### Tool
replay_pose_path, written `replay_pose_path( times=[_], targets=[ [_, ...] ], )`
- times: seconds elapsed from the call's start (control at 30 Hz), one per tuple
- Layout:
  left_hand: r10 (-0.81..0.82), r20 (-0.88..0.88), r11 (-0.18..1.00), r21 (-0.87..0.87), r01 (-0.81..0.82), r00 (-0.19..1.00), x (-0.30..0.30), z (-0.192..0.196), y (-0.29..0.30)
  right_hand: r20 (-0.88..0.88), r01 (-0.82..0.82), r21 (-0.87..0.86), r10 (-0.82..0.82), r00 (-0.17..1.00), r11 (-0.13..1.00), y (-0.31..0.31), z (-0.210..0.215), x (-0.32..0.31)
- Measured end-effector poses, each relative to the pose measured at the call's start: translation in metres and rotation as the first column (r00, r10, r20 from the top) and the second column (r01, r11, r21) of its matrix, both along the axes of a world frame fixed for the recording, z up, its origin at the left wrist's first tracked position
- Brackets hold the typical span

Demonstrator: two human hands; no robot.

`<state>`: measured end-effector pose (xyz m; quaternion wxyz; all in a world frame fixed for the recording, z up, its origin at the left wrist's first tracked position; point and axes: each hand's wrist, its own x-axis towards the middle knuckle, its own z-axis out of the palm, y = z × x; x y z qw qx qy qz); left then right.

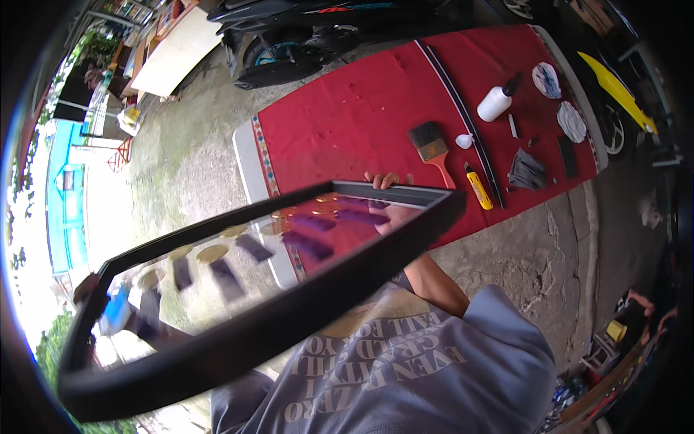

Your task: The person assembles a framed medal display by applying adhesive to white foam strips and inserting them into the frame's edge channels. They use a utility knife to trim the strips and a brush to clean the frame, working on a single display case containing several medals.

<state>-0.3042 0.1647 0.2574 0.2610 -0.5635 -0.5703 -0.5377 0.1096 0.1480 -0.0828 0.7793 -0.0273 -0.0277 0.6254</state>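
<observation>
while in right hand (381, 179), black frame (275, 318) lengthwise diagonal

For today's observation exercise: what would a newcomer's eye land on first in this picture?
A big black-framed glass panel fills the foreground, held up at a slant by the right hand at its far end and the left hand at its near end. Beyond it lies a red cloth with a paintbrush.

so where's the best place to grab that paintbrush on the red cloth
Take the brush by its orange handle, coming from the near table edge. The handle points toward that edge, slim and bare, while the dark bristles face away. The yellow knife lies just right of it, so close the grip from above, across the handle's width, to stay off it.
</observation>
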Motion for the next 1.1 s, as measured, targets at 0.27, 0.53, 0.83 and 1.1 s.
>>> replay_pose_path(
  times=[0.27,0.53,0.83,1.1],
  targets=[
    [-0.446,0.415,0.573,-0.548,0.609,0.793,0.174,-0.177,-0.025,0.250,0.390,0.356,-0.489,0.836,0.849,0.033,0.147,0.032],
    [-0.370,0.752,-0.118,-0.620,0.776,0.545,0.359,-0.327,-0.040,0.284,0.400,0.629,-0.676,0.680,0.667,0.034,0.203,0.058],
    [-0.239,0.820,-0.253,-0.569,0.782,0.520,0.485,-0.403,-0.043,0.264,0.355,0.741,-0.733,0.627,0.570,0.032,0.235,0.076],
    [-0.169,0.852,-0.126,-0.517,0.847,0.495,0.437,-0.396,-0.018,0.300,0.291,0.636,-0.576,0.760,0.715,0.027,0.213,0.059]
  ],
)
